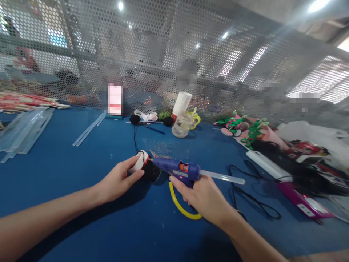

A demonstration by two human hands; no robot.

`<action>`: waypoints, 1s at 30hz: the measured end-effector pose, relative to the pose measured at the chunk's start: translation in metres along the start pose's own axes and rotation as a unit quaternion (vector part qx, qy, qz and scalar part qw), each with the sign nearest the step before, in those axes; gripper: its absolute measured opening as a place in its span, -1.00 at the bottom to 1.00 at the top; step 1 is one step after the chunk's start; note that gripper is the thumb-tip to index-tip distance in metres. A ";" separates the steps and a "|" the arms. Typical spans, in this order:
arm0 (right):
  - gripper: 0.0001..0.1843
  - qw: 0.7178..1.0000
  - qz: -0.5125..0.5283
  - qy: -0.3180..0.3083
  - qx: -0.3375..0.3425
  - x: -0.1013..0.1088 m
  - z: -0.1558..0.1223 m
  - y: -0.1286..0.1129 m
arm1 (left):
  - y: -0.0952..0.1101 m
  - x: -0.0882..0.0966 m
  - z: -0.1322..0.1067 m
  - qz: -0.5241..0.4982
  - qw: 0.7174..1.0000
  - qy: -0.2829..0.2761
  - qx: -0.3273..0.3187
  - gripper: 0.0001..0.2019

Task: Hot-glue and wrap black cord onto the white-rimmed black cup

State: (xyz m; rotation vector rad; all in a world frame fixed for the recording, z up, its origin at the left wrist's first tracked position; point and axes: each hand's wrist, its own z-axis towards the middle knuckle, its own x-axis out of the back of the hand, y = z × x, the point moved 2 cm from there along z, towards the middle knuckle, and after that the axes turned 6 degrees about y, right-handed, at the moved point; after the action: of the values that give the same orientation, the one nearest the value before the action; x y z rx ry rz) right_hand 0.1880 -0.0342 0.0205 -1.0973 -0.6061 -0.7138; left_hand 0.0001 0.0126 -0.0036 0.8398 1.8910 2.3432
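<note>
Pointing left, glue gun [174,168] is sitting clamped in right hand [204,198]; nozzle is touching white-and-black piece [143,159]; left hand [117,180] is pinching it from the left.

We look from head height, forward and down across the blue bench [81,174], our left hand [120,180] and right hand [201,198] close below us, facing the perforated screen [163,54] beyond.

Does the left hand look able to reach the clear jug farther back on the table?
Probably yes: only low things lie between left hand and clear jug, though the hand now holds a white and black piece.
</note>
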 end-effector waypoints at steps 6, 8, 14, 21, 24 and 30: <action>-0.78 0.998 -0.045 0.011 0.043 -0.003 -0.001 -0.001 | 0.002 0.001 -0.001 0.014 1.000 0.002 0.011 -0.64; -0.78 0.998 -0.046 0.012 0.046 -0.003 -0.001 -0.001 | 0.002 0.000 -0.001 0.012 1.000 0.000 0.010 -0.64; -0.81 0.999 -0.028 -0.015 0.024 -0.005 -0.001 -0.002 | 0.001 0.000 0.001 0.021 1.000 -0.001 0.001 -0.62; -0.85 0.998 -0.040 0.027 0.045 -0.007 -0.005 0.001 | -0.001 0.001 0.001 0.045 0.999 -0.002 -0.011 -0.65; -0.89 0.997 -0.037 0.027 0.054 -0.008 -0.006 0.001 | -0.001 0.001 0.001 0.046 0.999 -0.003 -0.017 -0.66; -0.88 0.998 -0.040 0.016 0.038 -0.007 -0.008 0.002 | -0.001 0.001 0.001 0.067 0.997 -0.001 -0.021 -0.70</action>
State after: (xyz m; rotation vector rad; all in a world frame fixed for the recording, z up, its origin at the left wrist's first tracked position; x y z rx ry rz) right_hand 0.1855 -0.0393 0.0118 -0.9945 -0.6476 -0.7702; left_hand -0.0008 0.0144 -0.0043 0.9950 1.8313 2.4475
